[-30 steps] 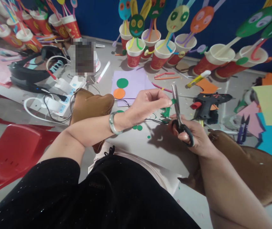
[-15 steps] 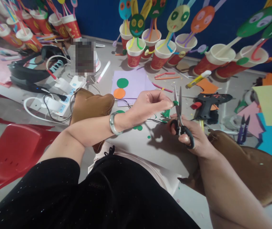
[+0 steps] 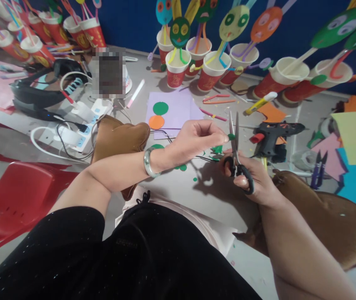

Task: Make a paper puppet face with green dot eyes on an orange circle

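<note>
The left hand (image 3: 196, 135) pinches a small green paper piece (image 3: 231, 136) between thumb and forefinger, the tips closed tight on it, and holds it above the grey table (image 3: 180, 193) right at the blades of the scissors (image 3: 235, 155). The right hand (image 3: 254, 175) grips these scissors by their black handles, fingers curled through and around the loops; the blades point away from the body and stand slightly parted, with the green piece at the nearer stretch of the left blade. How far it reaches between them is too small to tell. A jade-like bangle (image 3: 150, 161) circles the left wrist. Green paper scraps (image 3: 217, 148) lie just beyond the hands, and a tiny green disc (image 3: 195, 179) lies on the tabletop nearer the body. Past the left hand, a green paper circle (image 3: 160, 108) and an orange paper circle (image 3: 156, 122) rest on purple paper sheets (image 3: 182, 109). To the right of the scissors lies a black glue gun (image 3: 271, 135), with a yellow marker (image 3: 260, 103) behind it and purple-handled thread snips (image 3: 319, 168) farther right. Red-and-white paper cups (image 3: 178, 77) bearing paper-faced figures stand along the back.
</note>
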Available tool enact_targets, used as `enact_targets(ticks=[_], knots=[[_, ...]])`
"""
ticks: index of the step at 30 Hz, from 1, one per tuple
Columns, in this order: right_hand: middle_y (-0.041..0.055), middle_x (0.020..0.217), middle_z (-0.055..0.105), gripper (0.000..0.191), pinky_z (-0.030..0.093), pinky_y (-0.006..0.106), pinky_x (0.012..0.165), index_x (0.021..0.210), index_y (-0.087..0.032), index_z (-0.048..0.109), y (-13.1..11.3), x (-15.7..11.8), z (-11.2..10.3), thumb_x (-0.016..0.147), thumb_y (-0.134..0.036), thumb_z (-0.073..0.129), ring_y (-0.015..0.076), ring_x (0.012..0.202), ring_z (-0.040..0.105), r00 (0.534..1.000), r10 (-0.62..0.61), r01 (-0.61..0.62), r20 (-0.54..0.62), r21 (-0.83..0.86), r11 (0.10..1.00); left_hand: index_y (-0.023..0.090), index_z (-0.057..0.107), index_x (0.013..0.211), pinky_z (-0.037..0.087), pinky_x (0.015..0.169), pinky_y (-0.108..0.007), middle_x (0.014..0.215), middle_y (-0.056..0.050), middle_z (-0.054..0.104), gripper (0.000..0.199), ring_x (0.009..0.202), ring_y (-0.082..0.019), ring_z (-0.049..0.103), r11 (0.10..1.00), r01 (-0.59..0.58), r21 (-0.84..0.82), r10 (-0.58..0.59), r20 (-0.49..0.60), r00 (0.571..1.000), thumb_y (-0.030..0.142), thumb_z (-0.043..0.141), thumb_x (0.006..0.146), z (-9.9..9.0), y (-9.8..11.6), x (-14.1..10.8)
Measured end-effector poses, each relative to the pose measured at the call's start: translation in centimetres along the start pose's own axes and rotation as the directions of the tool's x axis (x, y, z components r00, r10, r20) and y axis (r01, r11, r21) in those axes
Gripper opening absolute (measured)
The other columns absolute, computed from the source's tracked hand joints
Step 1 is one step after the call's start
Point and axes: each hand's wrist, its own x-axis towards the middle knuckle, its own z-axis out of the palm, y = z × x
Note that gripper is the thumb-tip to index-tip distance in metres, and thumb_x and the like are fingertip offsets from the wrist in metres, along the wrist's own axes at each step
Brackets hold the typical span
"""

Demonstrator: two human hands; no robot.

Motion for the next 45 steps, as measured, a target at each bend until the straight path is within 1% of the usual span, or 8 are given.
enact_targets(ticks=[6, 13, 18, 25, 28, 34, 39, 45], knots=[[0.0001, 0.067, 0.059, 0.073, 0.041, 0.042, 0.086, 0.069, -0.024, 0.056, 0.01, 0.01, -0.01, 0.083, -0.097, 0.058, 0.0213, 0.07, 0.05, 1.0, 0.02, -0.02, -0.002, -0.005, 1.0, 0.018, 0.063, 0.069, 0.047, 0.072, -0.028, 0.075, 0.001, 0.065, 0.043, 0.073, -0.009, 0.056, 1.0, 0.011, -0.017, -0.011, -0.006, 1.0, 0.046, 0.093, 0.079, 0.08, 0.03, -0.03], [-0.0005, 0.068, 0.06, 0.069, 0.04, 0.041, 0.085, 0.072, -0.024, 0.058, 0.18, -0.03, -0.02, 0.086, -0.092, 0.06, 0.0209, 0.071, 0.05, 1.0, -0.014, 0.014, -0.008, -0.006, 1.0, 0.018, 0.064, 0.068, 0.047, 0.072, -0.027, 0.075, 0.002, 0.066, 0.043, 0.074, -0.009, 0.058, 0.998, 0.014, -0.053, -0.015, -0.015, 1.0, 0.046, 0.095, 0.074, 0.23, -0.3, 0.01], [-0.0009, 0.069, 0.06, 0.068, 0.039, 0.039, 0.083, 0.073, -0.024, 0.058, 0.31, -0.14, -0.01, 0.088, -0.09, 0.061, 0.0203, 0.071, 0.05, 0.999, -0.032, 0.032, -0.007, 0.003, 0.999, 0.017, 0.064, 0.07, 0.048, 0.074, -0.028, 0.077, 0.001, 0.067, 0.041, 0.075, -0.009, 0.058, 0.999, 0.008, -0.039, -0.009, -0.008, 1.0, 0.045, 0.093, 0.077, 0.2, -0.41, 0.05], [-0.0012, 0.07, 0.059, 0.066, 0.038, 0.038, 0.08, 0.074, -0.024, 0.058, 0.51, -0.18, 0.0, 0.09, -0.088, 0.06, 0.0201, 0.071, 0.05, 0.998, -0.06, 0.061, -0.012, 0.008, 0.998, 0.017, 0.065, 0.069, 0.047, 0.07, -0.026, 0.074, 0.002, 0.067, 0.044, 0.073, -0.008, 0.057, 0.998, -0.006, -0.069, 0.006, 0.003, 1.0, 0.048, 0.096, 0.073, 0.25, -0.26, 0.0], [-0.0017, 0.07, 0.06, 0.064, 0.038, 0.038, 0.081, 0.075, -0.024, 0.058, 0.57, -0.15, 0.06, 0.091, -0.086, 0.06, 0.0198, 0.071, 0.05, 0.997, -0.08, 0.08, -0.013, 0.008, 0.997, 0.017, 0.065, 0.069, 0.048, 0.07, -0.026, 0.074, 0.002, 0.067, 0.045, 0.072, -0.008, 0.057, 0.999, -0.008, -0.053, 0.008, 0.011, 1.0, 0.049, 0.095, 0.073, 0.22, -0.24, -0.03], [-0.0016, 0.069, 0.058, 0.064, 0.038, 0.039, 0.08, 0.075, -0.024, 0.057, 0.5, -0.08, 0.27, 0.092, -0.086, 0.059, 0.0201, 0.07, 0.049, 0.997, -0.08, 0.08, -0.015, 0.009, 0.997, 0.017, 0.067, 0.071, 0.05, 0.072, -0.028, 0.075, 0.001, 0.068, 0.042, 0.074, -0.009, 0.061, 0.999, -0.007, -0.04, 0.009, 0.05, 0.999, 0.05, 0.093, 0.078, 0.13, -0.27, -0.02], [-0.0017, 0.069, 0.06, 0.064, 0.038, 0.038, 0.081, 0.074, -0.024, 0.057, 0.34, -0.05, 0.12, 0.092, -0.086, 0.06, 0.0196, 0.07, 0.05, 0.997, -0.082, 0.083, -0.012, 0.014, 0.996, 0.017, 0.068, 0.071, 0.05, 0.071, -0.026, 0.075, 0.001, 0.068, 0.041, 0.072, -0.008, 0.059, 0.998, -0.01, -0.062, 0.012, 0.033, 0.999, 0.048, 0.095, 0.076, 0.15, -0.32, 0.0], [-0.0017, 0.069, 0.06, 0.066, 0.038, 0.039, 0.083, 0.072, -0.024, 0.057, 0.34, -0.16, 0.04, 0.09, -0.087, 0.061, 0.02, 0.072, 0.05, 0.998, -0.066, 0.067, -0.019, 0.017, 0.998, 0.017, 0.068, 0.072, 0.049, 0.07, -0.026, 0.076, 0.001, 0.068, 0.042, 0.073, -0.008, 0.058, 0.999, 0.003, -0.041, -0.001, 0.037, 0.999, 0.05, 0.094, 0.077, 0.0, -0.36, 0.03]])
